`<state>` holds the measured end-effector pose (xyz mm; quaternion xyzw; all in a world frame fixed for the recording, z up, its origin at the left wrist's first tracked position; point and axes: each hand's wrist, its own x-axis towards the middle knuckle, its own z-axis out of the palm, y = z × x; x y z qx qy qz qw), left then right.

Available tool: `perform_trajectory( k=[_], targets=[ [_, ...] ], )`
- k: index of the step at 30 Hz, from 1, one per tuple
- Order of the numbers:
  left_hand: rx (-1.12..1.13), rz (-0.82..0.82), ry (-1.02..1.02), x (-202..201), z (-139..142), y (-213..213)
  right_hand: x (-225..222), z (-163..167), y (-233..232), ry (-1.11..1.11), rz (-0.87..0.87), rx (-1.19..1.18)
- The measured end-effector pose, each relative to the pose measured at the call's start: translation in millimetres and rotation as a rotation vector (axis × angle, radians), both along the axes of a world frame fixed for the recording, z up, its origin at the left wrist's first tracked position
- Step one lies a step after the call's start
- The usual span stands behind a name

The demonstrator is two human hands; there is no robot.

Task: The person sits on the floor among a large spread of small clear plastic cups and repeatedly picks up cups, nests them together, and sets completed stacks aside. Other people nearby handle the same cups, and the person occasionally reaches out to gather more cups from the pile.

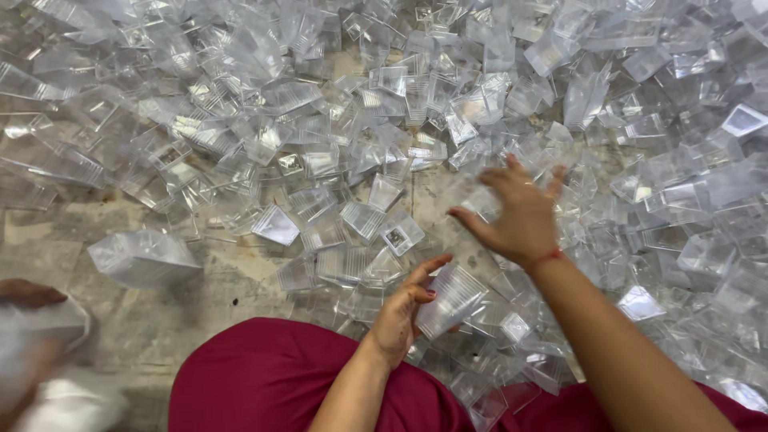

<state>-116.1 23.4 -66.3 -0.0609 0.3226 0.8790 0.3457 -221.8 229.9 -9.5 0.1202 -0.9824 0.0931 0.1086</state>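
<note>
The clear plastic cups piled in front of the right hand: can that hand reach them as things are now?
Probably yes. The right hand, open, hovers right over the loose clear cups, with nothing between them.

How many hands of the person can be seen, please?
2. The left hand holds a stack of clear cups near the lap; the right hand reaches, fingers spread, over the cup pile.
</note>
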Motion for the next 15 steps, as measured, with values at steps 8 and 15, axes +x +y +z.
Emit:
perform_trajectory(
  k=[8,15],
  targets=[
    [-0.050,-0.095,0.266,0,-1,4,137,69,65,-0.035,-0.280,-1.113],
    [-0.027,-0.229,0.175,5,-4,-6,202,16,65,-0.243,-0.622,-1.609]
  ],
)
